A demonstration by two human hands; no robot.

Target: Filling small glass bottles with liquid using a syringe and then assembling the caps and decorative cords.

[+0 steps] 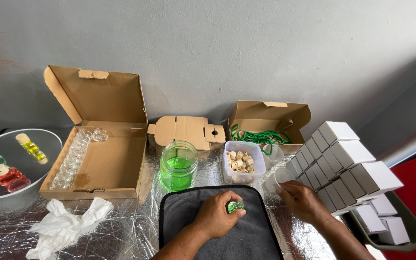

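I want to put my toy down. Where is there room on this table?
There is bare foil between the crumpled tissue and the dark mat. The back row is crowded: the green jar, cork tub and white boxes stand close together, and both the left hand and right hand work there.

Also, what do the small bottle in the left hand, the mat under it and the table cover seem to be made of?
The small bottle in the left hand looks like clear glass or hard plastic: green liquid shows through it. The mat seems soft dark grey cloth with a black sewn edge, matte. The table cover looks like thin silver foil, shiny and creased.
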